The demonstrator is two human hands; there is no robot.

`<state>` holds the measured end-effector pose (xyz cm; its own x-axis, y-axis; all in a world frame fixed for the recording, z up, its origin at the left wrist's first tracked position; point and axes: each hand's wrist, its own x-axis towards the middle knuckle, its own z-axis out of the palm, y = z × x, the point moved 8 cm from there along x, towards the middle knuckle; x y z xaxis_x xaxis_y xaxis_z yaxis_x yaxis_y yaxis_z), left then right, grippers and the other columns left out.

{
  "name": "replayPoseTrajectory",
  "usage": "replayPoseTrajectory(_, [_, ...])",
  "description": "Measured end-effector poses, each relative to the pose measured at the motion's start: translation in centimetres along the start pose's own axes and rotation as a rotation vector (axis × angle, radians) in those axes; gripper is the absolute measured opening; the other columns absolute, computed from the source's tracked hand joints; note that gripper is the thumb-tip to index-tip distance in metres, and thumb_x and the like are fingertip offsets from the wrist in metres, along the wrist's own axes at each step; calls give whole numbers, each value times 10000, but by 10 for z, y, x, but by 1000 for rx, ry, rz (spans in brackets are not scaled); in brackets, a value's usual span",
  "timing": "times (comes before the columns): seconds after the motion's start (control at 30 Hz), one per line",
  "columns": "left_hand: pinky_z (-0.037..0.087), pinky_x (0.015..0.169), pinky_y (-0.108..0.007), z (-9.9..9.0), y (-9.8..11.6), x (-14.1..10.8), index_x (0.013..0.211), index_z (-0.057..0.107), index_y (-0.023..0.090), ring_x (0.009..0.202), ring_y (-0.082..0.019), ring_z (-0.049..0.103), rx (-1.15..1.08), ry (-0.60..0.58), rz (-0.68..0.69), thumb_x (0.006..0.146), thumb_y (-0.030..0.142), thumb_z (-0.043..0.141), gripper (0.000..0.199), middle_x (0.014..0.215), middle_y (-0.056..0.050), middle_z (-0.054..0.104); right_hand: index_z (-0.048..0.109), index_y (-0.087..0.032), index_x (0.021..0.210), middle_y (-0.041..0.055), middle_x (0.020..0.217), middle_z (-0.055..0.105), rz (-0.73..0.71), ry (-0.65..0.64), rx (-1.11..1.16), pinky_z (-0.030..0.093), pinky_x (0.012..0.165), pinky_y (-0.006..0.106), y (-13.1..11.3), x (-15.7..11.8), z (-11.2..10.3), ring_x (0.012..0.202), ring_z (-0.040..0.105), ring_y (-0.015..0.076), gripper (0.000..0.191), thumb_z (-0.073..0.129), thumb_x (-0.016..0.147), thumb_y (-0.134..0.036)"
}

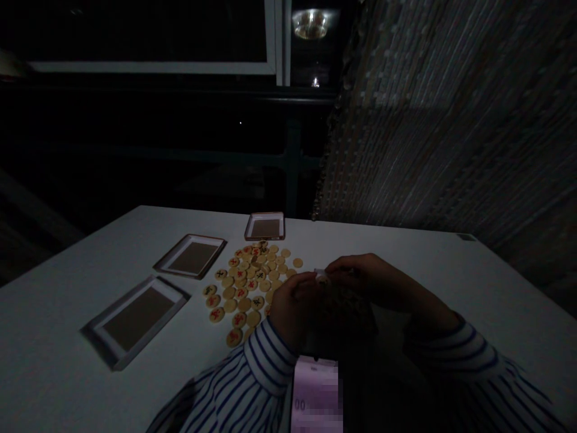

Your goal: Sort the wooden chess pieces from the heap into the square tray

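Fingertips of the left hand (293,307) and of the right hand (358,270) come close together around one small pale disc (323,280), which seems to be held between them; how tightly each hand is closed, I cannot tell, because the fingers are in deep shadow. Both wrists come out of blue-and-white striped sleeves (270,355).

Largest is the white table (419,252), which reaches across the view. Behind it, on the right side, hangs a string curtain (406,120), and on the upper left is a pale window frame (157,67). Three shallow trays with brown bottoms rest on the table: the near tray (135,319) at the left, the middle tray (192,255) just beyond it, and the far tray (265,227) behind the discs. Under the right hand is a dark shape (347,316), perhaps a container, but the light is too poor to be certain. A lit screen (313,385) glows pink at the bottom, below the hands.

Smallest are the round xiangqi pieces (241,293), spread in a loose heap between the trays and the left hand. Some show red characters, some black, and others a plain face; several overlap.
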<state>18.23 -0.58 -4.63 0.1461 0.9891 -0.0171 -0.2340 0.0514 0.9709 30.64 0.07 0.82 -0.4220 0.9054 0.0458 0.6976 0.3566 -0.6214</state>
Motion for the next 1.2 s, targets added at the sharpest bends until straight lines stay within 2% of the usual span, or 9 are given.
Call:
replayPoseTrajectory(0.27, [512, 589, -247, 1, -1, -2, 745, 613, 161, 663, -157, 632, 47, -17, -28, 584, 145, 588, 164, 711, -44, 682, 610, -208, 925, 18, 894, 652, -39, -27, 102, 448, 692, 237, -5, 0, 8, 785, 599, 139, 232, 487, 777, -336])
replayPoseTrajectory(0.53, [501, 708, -283, 5, -5, -2, 802, 626, 158, 780, -181, 628, -10, -83, -38, 595, 153, 615, 207, 817, -58, 685, 598, -206, 928, 18, 891, 645, -3, 9, 147, 458, 676, 236, -2, 0, 5, 780, 594, 140, 233, 507, 759, -339])
replayPoseTrajectory(0.7, [502, 710, -287, 4, -6, -3, 759, 623, 165, 766, -171, 626, -13, -65, -79, 640, 141, 574, 132, 797, -48, 682, 585, -214, 963, 22, 952, 631, -31, -36, 167, 456, 730, 258, -3, -3, 8, 833, 587, 148, 235, 514, 753, -294])
replayPoseTrajectory(0.9, [510, 687, -288, 6, -1, -3, 678, 631, 184, 723, -174, 631, 109, -58, -79, 634, 89, 553, 130, 719, -30, 689, 580, -206, 987, 47, 980, 622, -52, -90, 190, 450, 764, 293, -4, -6, 8, 863, 579, 168, 261, 487, 772, -322])
replayPoseTrajectory(1.2, [504, 716, -291, 5, -1, -4, 767, 670, 175, 758, -181, 630, 178, -91, -13, 686, 230, 577, 135, 785, -47, 691, 521, -198, 1086, 59, 1014, 604, -163, -153, 118, 442, 758, 274, -12, -11, 10, 865, 574, 155, 323, 495, 776, -283])
